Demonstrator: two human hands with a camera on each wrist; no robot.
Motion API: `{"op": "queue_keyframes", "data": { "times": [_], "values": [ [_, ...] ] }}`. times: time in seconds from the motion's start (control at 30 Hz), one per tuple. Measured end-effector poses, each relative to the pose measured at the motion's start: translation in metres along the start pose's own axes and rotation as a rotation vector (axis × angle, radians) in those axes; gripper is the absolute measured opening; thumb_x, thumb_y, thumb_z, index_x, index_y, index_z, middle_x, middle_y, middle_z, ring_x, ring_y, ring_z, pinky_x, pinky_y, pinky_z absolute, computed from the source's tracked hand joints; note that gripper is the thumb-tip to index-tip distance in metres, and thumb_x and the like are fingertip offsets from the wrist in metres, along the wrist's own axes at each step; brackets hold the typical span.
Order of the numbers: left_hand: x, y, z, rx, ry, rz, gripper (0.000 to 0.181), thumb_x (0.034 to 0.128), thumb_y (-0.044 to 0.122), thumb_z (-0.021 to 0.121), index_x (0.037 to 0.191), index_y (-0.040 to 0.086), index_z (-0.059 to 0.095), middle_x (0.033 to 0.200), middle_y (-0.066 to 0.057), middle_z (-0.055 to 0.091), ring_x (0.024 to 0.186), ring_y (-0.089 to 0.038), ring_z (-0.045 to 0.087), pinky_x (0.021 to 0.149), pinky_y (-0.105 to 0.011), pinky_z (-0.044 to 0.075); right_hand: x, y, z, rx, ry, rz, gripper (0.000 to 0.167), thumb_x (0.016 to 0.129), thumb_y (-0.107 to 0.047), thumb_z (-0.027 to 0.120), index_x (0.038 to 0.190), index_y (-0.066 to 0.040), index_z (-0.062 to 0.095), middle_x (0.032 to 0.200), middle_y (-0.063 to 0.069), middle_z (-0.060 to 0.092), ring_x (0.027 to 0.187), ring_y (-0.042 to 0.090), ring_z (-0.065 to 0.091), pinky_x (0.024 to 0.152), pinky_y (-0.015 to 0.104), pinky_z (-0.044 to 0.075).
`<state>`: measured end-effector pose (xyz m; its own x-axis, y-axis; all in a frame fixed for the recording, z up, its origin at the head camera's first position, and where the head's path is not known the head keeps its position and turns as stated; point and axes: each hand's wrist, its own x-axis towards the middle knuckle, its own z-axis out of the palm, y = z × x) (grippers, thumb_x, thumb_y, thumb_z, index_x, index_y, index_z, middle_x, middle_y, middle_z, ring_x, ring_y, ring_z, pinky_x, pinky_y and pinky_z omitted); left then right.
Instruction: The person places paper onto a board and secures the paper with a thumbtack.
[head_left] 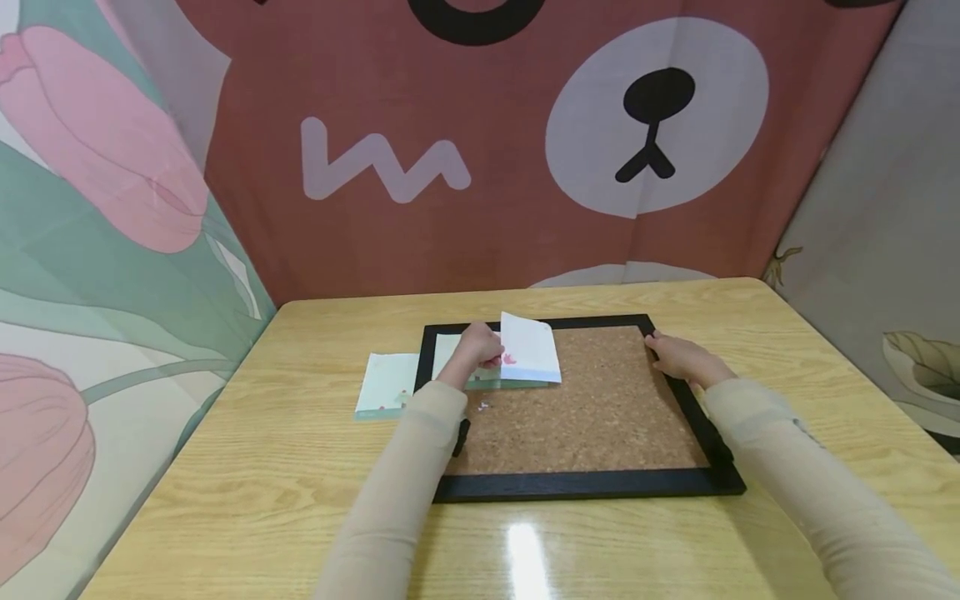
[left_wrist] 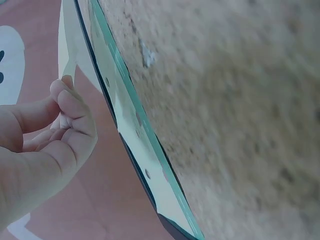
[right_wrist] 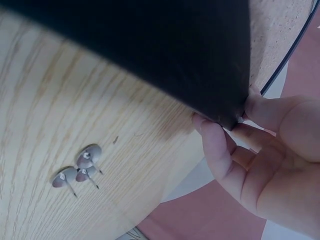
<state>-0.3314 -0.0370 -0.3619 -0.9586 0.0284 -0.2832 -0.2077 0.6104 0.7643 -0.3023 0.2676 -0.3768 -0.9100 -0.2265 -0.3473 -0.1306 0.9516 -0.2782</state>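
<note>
Paper sheet [head_left: 531, 352], white with a small pink print at its lower left, is raised above the upper left part of the board, its near side pinched between the thumb and fingertips of the left hand [head_left: 480, 346]. Under it lies a pale notepad with a teal edge and small printed motifs [left_wrist: 129, 112]; whether the sheet is joined to this pad cannot be told. The pad rests on a rectangular brown corkboard [head_left: 600, 408] with a black frame [head_left: 585, 486]. At the board's far right corner, the right hand [head_left: 686, 360] grips the frame between thumb and fingers. Just left of the board, a second pale notepad with a teal lower edge [head_left: 384, 383] lies partly behind the left arm. Beside the frame, the right wrist view shows three silvery round-headed thumbtacks [right_wrist: 85, 174] close together, pins exposed. All this rests on a light wood-grain table [head_left: 285, 467], before a reddish-brown cloth with a cartoon animal face [head_left: 360, 242].
</note>
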Motion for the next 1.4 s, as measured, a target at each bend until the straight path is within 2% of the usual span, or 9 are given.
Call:
{"op": "queue_keyframes", "data": {
  "times": [0.27,0.5,0.73,1.03,1.3,1.4],
  "values": [
    [0.005,0.003,0.011,0.001,-0.002,-0.01,0.026,0.0844,-0.001,0.053,0.059,0.002,0.053,0.048,-0.005,0.049,0.04,-0.011,0.046,0.041,-0.02,0.04,-0.001,-0.002,0.0,-0.016,0.015,-0.002,0.054,0.092,0.0,0.044,0.135,0.014,0.014,0.137,0.037,0.005,0.123,0.051,0.014,0.068,0.045,0.049],
    [0.007,0.004,0.018,-0.027,-0.013,-0.009,0.023,0.0858,-0.002,0.05,0.063,0.0,0.053,0.049,-0.006,0.049,0.04,-0.011,0.046,0.042,-0.021,0.041,0.001,-0.001,0.002,-0.021,0.015,0.005,0.054,0.092,0.0,0.043,0.136,0.013,0.014,0.138,0.036,0.004,0.122,0.051,0.017,0.059,0.04,0.05],
    [0.001,0.008,0.026,-0.004,-0.01,-0.021,0.015,0.0848,-0.001,0.053,0.071,-0.004,0.059,0.05,-0.006,0.049,0.039,-0.012,0.046,0.045,-0.023,0.043,0.001,-0.001,0.001,0.001,0.006,0.006,0.055,0.092,-0.001,0.043,0.136,0.013,0.013,0.138,0.036,0.004,0.123,0.051,0.013,0.065,0.044,0.05],
    [0.009,0.01,0.036,0.03,-0.004,-0.017,0.013,0.0846,-0.001,0.053,0.072,-0.005,0.058,0.047,-0.006,0.049,0.037,-0.012,0.045,0.039,-0.021,0.039,0.0,-0.002,0.001,-0.023,0.015,0.004,0.054,0.092,-0.001,0.043,0.135,0.014,0.014,0.137,0.037,0.004,0.123,0.051,0.013,0.064,0.042,0.05],
    [0.012,0.013,0.043,0.058,-0.024,-0.069,0.012,0.0853,0.001,0.055,0.075,-0.005,0.059,0.05,-0.007,0.051,0.039,-0.012,0.045,0.039,-0.021,0.037,0.001,-0.002,0.002,-0.065,0.019,0.007,0.054,0.092,-0.002,0.044,0.135,0.014,0.015,0.137,0.037,0.006,0.123,0.05,0.015,0.074,0.046,0.047],
    [0.012,0.015,0.044,0.068,-0.026,-0.068,0.012,0.0843,0.0,0.055,0.074,-0.005,0.06,0.049,-0.007,0.051,0.038,-0.013,0.044,0.038,-0.021,0.035,0.001,-0.001,0.001,-0.049,0.014,0.015,0.055,0.092,-0.002,0.045,0.136,0.013,0.014,0.138,0.036,0.005,0.123,0.05,0.014,0.076,0.048,0.046]
  ]
}}
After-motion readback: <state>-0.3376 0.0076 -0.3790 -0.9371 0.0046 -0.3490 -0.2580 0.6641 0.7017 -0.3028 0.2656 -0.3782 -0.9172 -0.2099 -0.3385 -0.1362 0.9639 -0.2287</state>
